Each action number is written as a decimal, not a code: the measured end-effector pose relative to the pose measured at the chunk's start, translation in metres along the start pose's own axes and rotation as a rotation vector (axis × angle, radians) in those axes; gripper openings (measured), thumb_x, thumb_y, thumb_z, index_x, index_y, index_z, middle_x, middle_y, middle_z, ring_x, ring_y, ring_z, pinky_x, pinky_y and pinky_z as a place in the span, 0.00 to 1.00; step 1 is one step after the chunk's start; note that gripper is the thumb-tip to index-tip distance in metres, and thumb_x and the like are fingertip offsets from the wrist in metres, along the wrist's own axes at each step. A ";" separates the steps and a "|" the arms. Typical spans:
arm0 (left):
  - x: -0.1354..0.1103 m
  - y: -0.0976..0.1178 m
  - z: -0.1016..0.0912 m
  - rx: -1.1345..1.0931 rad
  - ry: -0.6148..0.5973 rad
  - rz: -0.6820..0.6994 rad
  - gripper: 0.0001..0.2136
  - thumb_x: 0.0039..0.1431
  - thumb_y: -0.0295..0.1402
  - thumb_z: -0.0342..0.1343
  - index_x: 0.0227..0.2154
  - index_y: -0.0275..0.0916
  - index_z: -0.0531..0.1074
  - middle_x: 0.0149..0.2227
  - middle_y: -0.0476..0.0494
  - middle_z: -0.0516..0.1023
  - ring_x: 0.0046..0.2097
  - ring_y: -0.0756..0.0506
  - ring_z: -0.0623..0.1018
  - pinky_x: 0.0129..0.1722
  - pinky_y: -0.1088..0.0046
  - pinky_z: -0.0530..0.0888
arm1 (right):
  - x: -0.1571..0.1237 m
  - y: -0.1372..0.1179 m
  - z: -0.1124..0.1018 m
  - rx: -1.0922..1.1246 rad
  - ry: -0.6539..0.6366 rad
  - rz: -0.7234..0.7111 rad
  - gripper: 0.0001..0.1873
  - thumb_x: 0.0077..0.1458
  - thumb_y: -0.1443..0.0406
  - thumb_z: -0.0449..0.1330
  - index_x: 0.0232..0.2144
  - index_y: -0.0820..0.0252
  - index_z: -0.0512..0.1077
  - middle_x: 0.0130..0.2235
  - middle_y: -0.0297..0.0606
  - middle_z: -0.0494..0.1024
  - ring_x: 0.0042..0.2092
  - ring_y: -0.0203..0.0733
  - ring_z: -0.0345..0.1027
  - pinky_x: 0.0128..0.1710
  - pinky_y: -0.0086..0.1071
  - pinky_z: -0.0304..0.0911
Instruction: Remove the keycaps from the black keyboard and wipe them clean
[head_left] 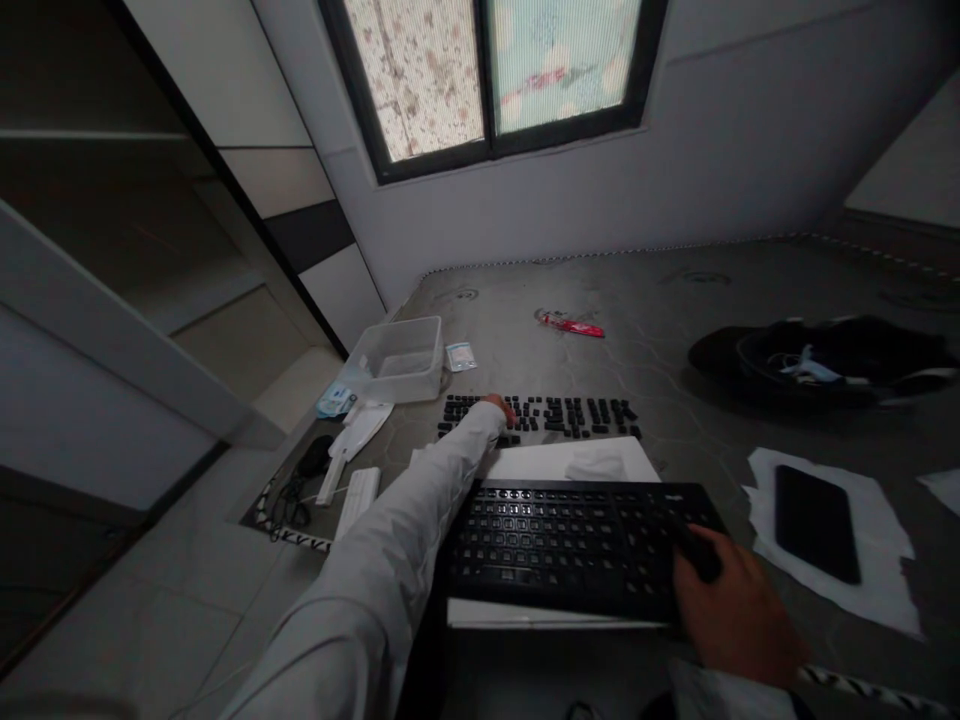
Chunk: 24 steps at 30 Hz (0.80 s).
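A black keyboard [577, 545] lies on white paper [559, 462] in front of me. My right hand [731, 610] rests on its right end, fingers curled over the edge and gripping it. Beyond the paper, several loose black keycaps [555, 415] lie in rows. My left hand [499, 405], in a long white sleeve, reaches out to the left part of those keycaps. Only its fingertips show past the cuff, so I cannot see whether they pinch one.
A clear plastic tub [397, 360] stands at the back left, with a small packet [460, 356] beside it. A red wrapper [574, 324] lies further back. A black phone [816, 522] rests on white paper at right, a dark bundle [825, 358] behind it. White tools and a cable lie at left.
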<state>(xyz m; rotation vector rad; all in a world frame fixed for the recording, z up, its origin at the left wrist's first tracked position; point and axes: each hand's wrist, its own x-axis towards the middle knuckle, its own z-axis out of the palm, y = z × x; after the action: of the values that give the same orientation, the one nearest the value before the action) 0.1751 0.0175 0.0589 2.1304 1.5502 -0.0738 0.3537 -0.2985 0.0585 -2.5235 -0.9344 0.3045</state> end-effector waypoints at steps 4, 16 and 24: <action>-0.054 0.011 -0.009 -0.023 0.056 0.072 0.14 0.62 0.41 0.56 0.44 0.37 0.74 0.44 0.43 0.77 0.43 0.44 0.77 0.45 0.62 0.75 | -0.004 0.003 0.006 0.141 0.128 -0.105 0.19 0.54 0.55 0.51 0.43 0.55 0.73 0.46 0.45 0.77 0.41 0.55 0.71 0.35 0.41 0.62; -0.250 0.009 0.091 -0.050 0.367 0.315 0.10 0.61 0.43 0.55 0.39 0.50 0.80 0.36 0.49 0.78 0.37 0.49 0.77 0.35 0.76 0.71 | -0.049 -0.023 0.021 1.168 0.105 -0.368 0.25 0.56 0.44 0.55 0.21 0.58 0.68 0.24 0.33 0.70 0.30 0.39 0.63 0.33 0.32 0.57; -0.266 0.008 0.125 -0.076 0.481 0.434 0.15 0.60 0.44 0.56 0.46 0.46 0.77 0.40 0.44 0.78 0.42 0.45 0.76 0.42 0.69 0.73 | -0.054 -0.044 0.024 1.656 -0.135 -0.277 0.24 0.55 0.44 0.57 0.23 0.57 0.62 0.21 0.26 0.60 0.20 0.31 0.53 0.21 0.27 0.50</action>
<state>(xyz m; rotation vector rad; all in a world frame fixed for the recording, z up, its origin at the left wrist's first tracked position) 0.1192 -0.2701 0.0396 2.4874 1.2520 0.6760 0.2799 -0.2971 0.0604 -0.8574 -0.5744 0.7458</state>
